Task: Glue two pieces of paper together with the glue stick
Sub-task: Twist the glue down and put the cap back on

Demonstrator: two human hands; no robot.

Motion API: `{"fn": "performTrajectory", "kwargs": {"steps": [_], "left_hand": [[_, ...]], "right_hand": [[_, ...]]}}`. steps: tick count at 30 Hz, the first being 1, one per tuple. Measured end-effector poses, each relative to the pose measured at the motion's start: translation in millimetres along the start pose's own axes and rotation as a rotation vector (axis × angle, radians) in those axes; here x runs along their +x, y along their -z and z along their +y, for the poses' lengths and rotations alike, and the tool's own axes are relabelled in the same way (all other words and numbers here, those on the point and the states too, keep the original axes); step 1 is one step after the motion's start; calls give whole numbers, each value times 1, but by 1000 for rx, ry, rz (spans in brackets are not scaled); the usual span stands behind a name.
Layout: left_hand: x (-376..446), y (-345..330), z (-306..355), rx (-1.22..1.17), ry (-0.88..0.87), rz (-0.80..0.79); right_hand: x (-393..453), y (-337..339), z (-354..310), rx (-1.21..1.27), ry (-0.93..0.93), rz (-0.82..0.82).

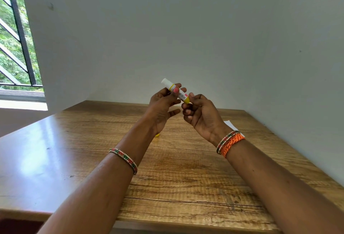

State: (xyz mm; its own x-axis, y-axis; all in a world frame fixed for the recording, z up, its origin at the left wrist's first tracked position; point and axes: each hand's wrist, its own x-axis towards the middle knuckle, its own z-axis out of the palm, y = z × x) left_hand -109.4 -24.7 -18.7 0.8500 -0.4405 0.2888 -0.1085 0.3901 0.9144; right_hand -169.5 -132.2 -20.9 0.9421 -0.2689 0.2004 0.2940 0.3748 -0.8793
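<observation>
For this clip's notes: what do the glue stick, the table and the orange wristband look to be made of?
Glue stick: smooth plastic tube, seemingly, white with yellow ends and a printed barcode label. Table: wood or wood-look laminate, judging by the brown grain lines; its glossy finish mirrors the window light at the left. Orange wristband: braided thread or cord, matte, its woven strands visible on the right wrist.

A white glue stick [176,91] with yellow bands, a barcode and a pink label patch; a pink-painted thumbnail [175,90]; red-and-green beaded bangles [124,160] edged in gold on both wrists, plus a braided orange band [233,144]; a brown wood-grain table [186,178]; white paper [230,124]; pale grey-white wall [186,29]; black window bars [18,29] against green foliage.
</observation>
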Motion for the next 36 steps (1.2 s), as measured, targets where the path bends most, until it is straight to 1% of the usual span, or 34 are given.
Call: {"fn": "performTrajectory", "kwargs": {"steps": [3,9,13,15,19,22,25,28,30,33,34,36], "left_hand": [[0,-1,0,2,-34,10],[1,0,-2,72,-74,169],[1,-1,-3,50,-68,220],[1,1,-3,35,-51,174],[2,3,-1,-26,-58,-55],[3,5,1,-57,-88,-114],[4,7,0,-36,-106,-64],[3,5,0,-26,-102,16],[4,5,-1,-6,-81,96],[5,4,-4,17,-52,218],[5,4,-5,18,-42,247],[4,2,-6,11,-18,266]], "right_hand": [[1,1,0,8,-14,-24],[2,-1,2,-84,87,-15],[3,-4,6,-61,51,2],[4,-3,6,-19,16,0],[5,1,5,61,-39,-43],[5,0,4,68,-54,-69],[5,-2,4,49,-42,-57],[4,-3,4,7,10,-28],[4,-4,4,-95,75,-3],[3,-6,7,-315,188,64],[3,-7,7,-359,213,80],[2,-8,8,-371,216,89]]}}
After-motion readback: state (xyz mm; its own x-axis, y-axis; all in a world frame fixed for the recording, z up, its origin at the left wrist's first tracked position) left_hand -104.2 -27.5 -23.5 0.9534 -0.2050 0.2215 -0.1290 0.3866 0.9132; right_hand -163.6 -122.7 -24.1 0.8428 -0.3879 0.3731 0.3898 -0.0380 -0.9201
